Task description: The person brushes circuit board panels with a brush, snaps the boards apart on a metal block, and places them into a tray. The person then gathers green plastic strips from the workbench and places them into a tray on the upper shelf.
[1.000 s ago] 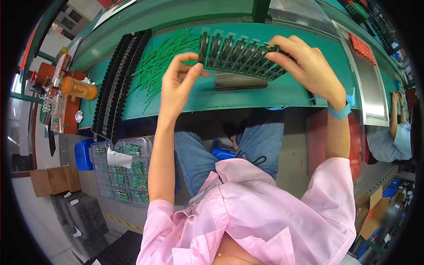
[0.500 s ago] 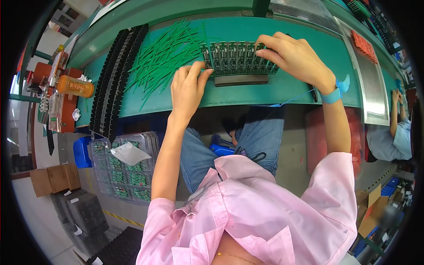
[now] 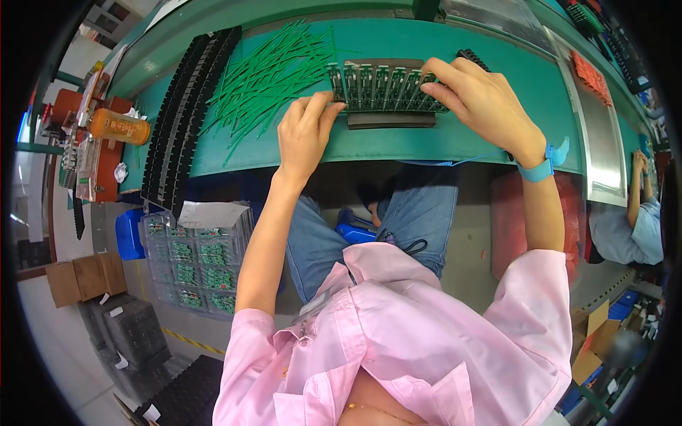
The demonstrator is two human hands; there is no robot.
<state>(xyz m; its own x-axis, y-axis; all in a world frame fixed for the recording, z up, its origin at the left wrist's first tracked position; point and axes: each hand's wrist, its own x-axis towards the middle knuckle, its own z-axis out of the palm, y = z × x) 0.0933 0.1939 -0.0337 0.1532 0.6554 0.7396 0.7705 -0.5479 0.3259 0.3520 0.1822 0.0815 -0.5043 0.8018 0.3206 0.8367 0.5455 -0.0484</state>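
A row of small green circuit boards (image 3: 387,91) stands side by side at the middle of the bench, by a dark bar-shaped block (image 3: 392,121). My left hand (image 3: 305,135) has thumb and forefinger closed at the lower left end of the row. My right hand (image 3: 490,103), with a blue wrist strap (image 3: 543,167), pinches the upper right end. The fingertips partly hide what they touch. Beside the row's left end lies a loose pile of thin green strips (image 3: 273,78).
Long black slotted strips (image 3: 188,113) lie at the left of the bench. An orange-labelled bottle (image 3: 119,128) is farther left. A metal-edged tray (image 3: 600,135) sits at the right. Below are a clear compartment tray of green boards (image 3: 195,263) and a red bin (image 3: 529,220). Another person's arm (image 3: 634,181) shows far right.
The view has shifted slightly. The board row leans differently, and a dark bar now shows along its back edge. My right hand sits a little farther right; both hands stay at the row's ends.
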